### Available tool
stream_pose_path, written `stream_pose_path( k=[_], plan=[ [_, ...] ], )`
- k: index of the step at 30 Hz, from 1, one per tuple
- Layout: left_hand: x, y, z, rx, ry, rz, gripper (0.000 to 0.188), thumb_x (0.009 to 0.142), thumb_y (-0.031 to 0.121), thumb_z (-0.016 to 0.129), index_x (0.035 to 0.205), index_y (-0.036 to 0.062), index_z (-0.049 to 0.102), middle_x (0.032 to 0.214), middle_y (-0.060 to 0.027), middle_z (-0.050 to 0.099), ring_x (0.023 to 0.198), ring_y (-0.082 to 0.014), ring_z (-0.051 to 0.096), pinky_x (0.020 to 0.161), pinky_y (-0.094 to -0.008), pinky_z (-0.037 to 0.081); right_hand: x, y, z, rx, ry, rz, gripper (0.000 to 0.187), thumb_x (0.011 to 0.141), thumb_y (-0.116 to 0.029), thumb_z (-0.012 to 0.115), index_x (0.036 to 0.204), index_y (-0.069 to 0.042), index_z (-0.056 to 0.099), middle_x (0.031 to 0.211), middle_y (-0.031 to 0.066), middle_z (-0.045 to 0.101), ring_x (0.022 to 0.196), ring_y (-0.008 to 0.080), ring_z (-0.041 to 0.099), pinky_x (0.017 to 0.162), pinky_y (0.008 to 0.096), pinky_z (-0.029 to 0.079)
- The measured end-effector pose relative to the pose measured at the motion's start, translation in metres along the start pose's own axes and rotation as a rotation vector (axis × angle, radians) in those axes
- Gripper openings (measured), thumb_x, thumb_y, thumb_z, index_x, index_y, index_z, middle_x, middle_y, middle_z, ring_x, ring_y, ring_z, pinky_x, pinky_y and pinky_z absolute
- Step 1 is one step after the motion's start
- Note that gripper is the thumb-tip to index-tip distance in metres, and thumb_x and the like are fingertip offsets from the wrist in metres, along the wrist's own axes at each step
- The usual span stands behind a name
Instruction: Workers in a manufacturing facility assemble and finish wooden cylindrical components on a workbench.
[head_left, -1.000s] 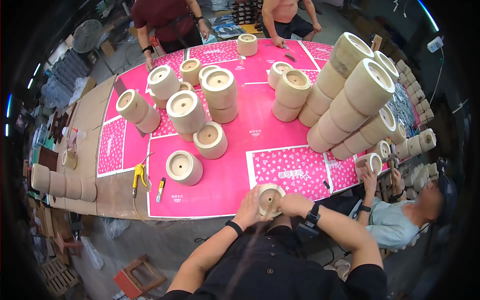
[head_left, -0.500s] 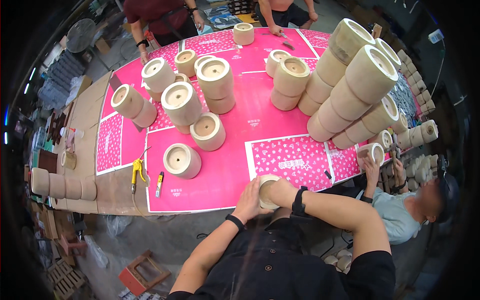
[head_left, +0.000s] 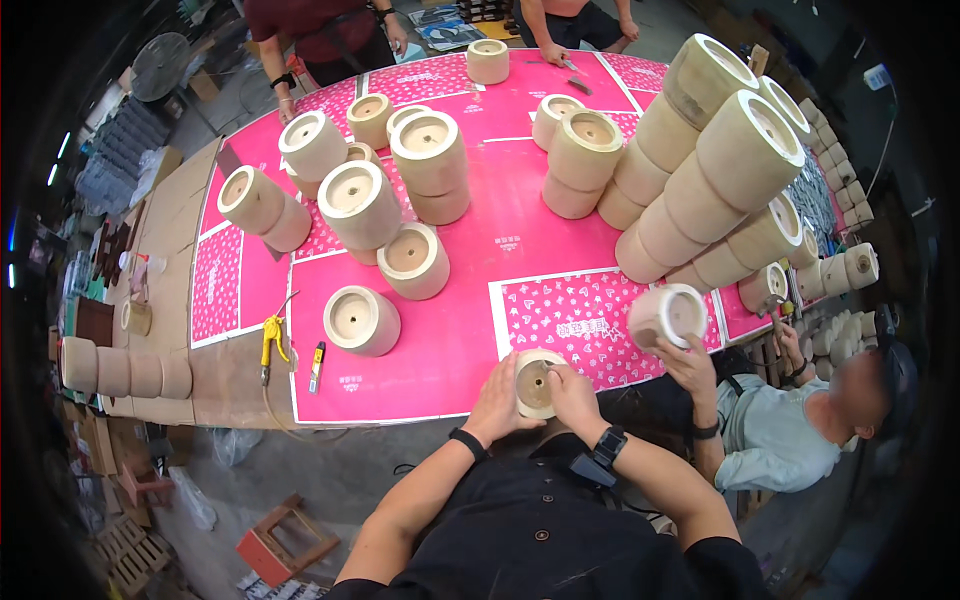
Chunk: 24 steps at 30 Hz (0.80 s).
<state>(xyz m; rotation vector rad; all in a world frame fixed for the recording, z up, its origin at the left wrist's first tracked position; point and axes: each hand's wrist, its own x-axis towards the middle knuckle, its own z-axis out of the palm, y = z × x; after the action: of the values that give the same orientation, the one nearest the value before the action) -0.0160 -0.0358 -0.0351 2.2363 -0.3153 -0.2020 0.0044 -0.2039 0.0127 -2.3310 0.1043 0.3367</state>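
A pale wooden cup-like cylinder with a hollow top and a small dark hole in its floor is held at the near table edge, tilted so its opening faces me. My left hand wraps round its left side, fingers closed on the wall. At the right rim is my right hand, fingers curled in a pinch over the edge of the hollow. Whatever those fingers hold, if anything, is hidden. Left of my hands, a single wooden cylinder stands on the pink-covered table.
Stacked cylinders stand mid-table, and taller leaning stacks rise at right. A yellow air gun and a marker-like tube lie at left. A co-worker's hand holds another cylinder close on my right. Two people stand across the table.
My right hand has drawn back from the cylinder's hollow to its right rim, and that forearm has swung lower. The co-worker at right has brought a cylinder leftward, nearer to me.
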Motion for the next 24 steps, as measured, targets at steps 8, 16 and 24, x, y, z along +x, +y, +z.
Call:
stream_pose_path(
  k=[8,16,24],
  plan=[
    [-0.002,-0.003,0.001,0.034,0.002,0.021,0.134,0.051,0.040,0.093,0.149,-0.0033,0.013,0.145,-0.0284,0.033,0.136,-0.0424,0.035,0.113,-0.0462,0.032,0.004,-0.016,-0.005,-0.243,-0.352,-0.295,0.026,0.093,-0.026,0.055,0.102,-0.006,0.070,0.088,0.0253,0.067,0.086,0.0404,0.066,0.077,0.0492,0.052],
    [0.002,0.002,-0.002,0.038,-0.018,0.044,0.134,0.049,0.039,0.094,0.148,-0.0041,0.014,0.145,-0.0291,0.032,0.136,-0.0434,0.034,0.113,-0.0477,0.032,0.028,-0.012,-0.041,-0.936,-0.377,-0.807,0.013,0.080,-0.023,0.065,0.082,-0.015,0.075,0.077,0.0056,0.071,0.074,0.0218,0.072,0.059,0.0378,0.055],
    [0.002,0.008,-0.005,0.070,-0.046,0.035,0.131,0.054,0.040,0.092,0.149,-0.0045,0.013,0.144,-0.0288,0.035,0.134,-0.0429,0.037,0.112,-0.0457,0.034,-0.001,-0.039,-0.042,-0.992,-0.405,-0.729,0.023,0.082,-0.027,0.065,0.101,-0.016,0.073,0.089,0.0037,0.073,0.086,0.0200,0.071,0.066,0.0382,0.056]
  ],
)
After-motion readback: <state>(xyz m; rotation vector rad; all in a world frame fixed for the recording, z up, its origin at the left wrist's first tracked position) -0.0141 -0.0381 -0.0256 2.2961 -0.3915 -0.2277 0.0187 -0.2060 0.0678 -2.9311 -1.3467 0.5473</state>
